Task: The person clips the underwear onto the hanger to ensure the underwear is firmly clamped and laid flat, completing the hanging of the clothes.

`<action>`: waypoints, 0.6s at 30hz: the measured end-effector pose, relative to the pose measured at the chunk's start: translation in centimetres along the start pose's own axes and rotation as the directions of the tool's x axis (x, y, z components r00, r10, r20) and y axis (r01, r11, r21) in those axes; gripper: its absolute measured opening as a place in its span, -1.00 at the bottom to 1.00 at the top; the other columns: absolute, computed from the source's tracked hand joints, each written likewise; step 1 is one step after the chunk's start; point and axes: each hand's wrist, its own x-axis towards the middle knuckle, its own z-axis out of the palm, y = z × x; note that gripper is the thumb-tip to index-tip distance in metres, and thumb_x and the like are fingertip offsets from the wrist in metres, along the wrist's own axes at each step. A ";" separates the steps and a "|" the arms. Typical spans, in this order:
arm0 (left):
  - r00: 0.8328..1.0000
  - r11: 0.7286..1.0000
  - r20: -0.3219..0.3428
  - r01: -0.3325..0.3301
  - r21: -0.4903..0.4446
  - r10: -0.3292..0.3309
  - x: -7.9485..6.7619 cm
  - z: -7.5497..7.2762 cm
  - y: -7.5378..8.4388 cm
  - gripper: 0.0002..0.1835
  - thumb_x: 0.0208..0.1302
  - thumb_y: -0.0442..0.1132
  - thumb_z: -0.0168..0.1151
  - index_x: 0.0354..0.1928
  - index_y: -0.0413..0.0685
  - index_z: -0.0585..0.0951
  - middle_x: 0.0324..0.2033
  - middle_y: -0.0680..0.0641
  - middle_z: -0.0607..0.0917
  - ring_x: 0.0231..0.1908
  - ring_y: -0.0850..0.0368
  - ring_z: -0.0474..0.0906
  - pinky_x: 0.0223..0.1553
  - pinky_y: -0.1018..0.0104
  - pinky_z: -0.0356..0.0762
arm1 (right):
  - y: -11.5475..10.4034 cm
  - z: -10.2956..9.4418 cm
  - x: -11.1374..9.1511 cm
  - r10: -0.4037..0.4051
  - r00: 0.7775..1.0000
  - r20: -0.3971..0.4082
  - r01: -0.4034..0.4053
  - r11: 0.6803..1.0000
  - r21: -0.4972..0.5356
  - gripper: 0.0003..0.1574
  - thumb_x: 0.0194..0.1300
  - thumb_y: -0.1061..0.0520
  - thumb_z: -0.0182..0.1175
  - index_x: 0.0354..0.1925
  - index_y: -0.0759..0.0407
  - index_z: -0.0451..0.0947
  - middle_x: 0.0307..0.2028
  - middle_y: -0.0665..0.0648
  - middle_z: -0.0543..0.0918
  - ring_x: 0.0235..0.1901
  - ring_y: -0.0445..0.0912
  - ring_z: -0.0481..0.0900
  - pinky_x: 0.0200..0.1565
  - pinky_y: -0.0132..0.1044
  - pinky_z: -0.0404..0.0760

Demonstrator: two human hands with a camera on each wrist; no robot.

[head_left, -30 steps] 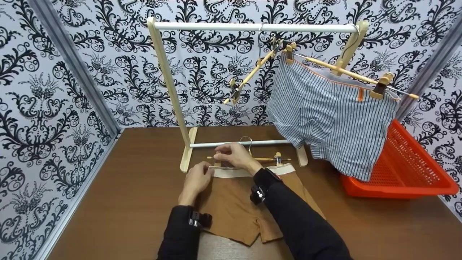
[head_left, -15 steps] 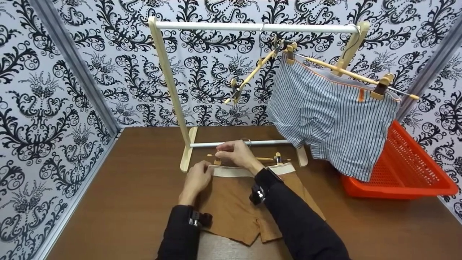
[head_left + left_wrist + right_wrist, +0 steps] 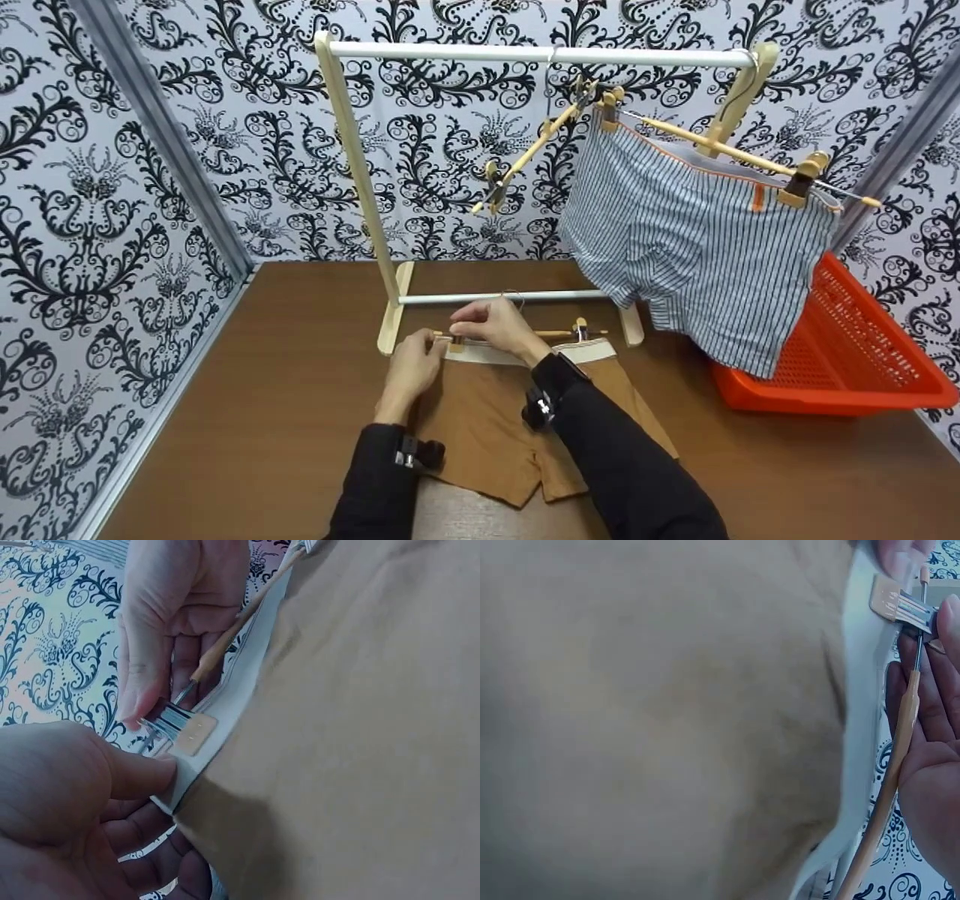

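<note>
Brown shorts [image 3: 487, 420] with a white waistband [image 3: 247, 682] lie flat on the table, waistband away from me. My left hand [image 3: 411, 369] pinches the waistband's left corner between thumb and fingers. My right hand [image 3: 495, 328] pinches the back of the hanger's left clip [image 3: 196, 733], its thumb on the metal spring part. The clip's wooden pad lies over the front of the waistband, beside my left thumb. A wooden clip hanger [image 3: 900, 735] runs along the waistband, passing across my right palm. Its other clip [image 3: 580, 330] sits at the waistband's right end.
Behind stands a clothes rack [image 3: 352, 161] with a white top rail. Striped shorts [image 3: 690, 247] hang by clips from one hanger, and a bare clip hanger [image 3: 536, 146] hangs beside them. A red plastic basket [image 3: 832, 394] stands at the right.
My right hand has lowered the left clip, with its end of the hanger, onto the waistband; the pad now overlaps the white band. My left hand has kept its place at the corner.
</note>
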 end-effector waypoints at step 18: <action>1.000 1.000 -0.006 0.001 0.019 -0.001 0.0 0.4 -0.4 -0.85 0.46 -0.30 0.19 -0.30 -0.22 0.56 -0.47 -0.01 0.52 -0.41 0.03 0.45 -0.36 0.15 0.41 | 0.2 0.5 -0.5 0.020 0.999 0.040 -0.017 0.998 -0.056 -0.48 0.24 0.16 0.45 0.09 0.42 0.62 -0.06 0.24 0.75 -0.04 0.04 0.72 0.08 -0.20 0.63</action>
